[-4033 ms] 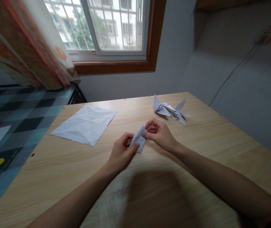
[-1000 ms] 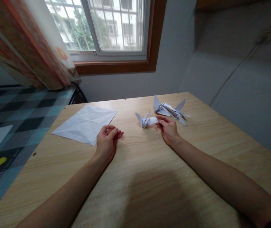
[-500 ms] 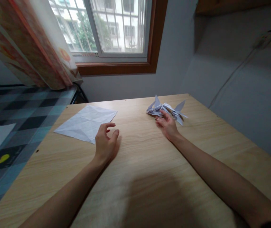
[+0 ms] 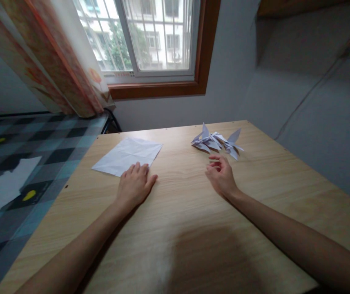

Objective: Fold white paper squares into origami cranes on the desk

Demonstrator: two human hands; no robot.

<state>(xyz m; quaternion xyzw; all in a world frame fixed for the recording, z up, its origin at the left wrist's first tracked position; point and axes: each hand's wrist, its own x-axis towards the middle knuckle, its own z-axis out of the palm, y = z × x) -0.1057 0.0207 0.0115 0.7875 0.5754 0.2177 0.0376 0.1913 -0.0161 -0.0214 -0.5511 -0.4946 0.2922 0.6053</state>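
A creased white sheet of paper [image 4: 128, 151] lies flat on the left of the wooden table. My left hand [image 4: 134, 183] rests palm down over its near edge, fingers stretched out and covering part of it. Toward the back right sits a cluster of folded paper pieces [image 4: 213, 142] with pointed tips standing up. My right hand [image 4: 221, 173] is just in front of that cluster, apart from it. Its fingers are loosely curled with gaps between them, and I see nothing held.
The wooden table [image 4: 181, 196] ends at a wall below a window [image 4: 159, 36]. To its left is a checked cloth surface [image 4: 55, 163] bearing white paper pieces [image 4: 6, 188]. A curtain [image 4: 70, 61] hangs there. A cable [image 4: 306, 96] runs down the right wall.
My left hand has flattened from a curled pose onto the sheet's near edge. My right hand has drawn back from the folded paper cluster. The view has shifted slightly.
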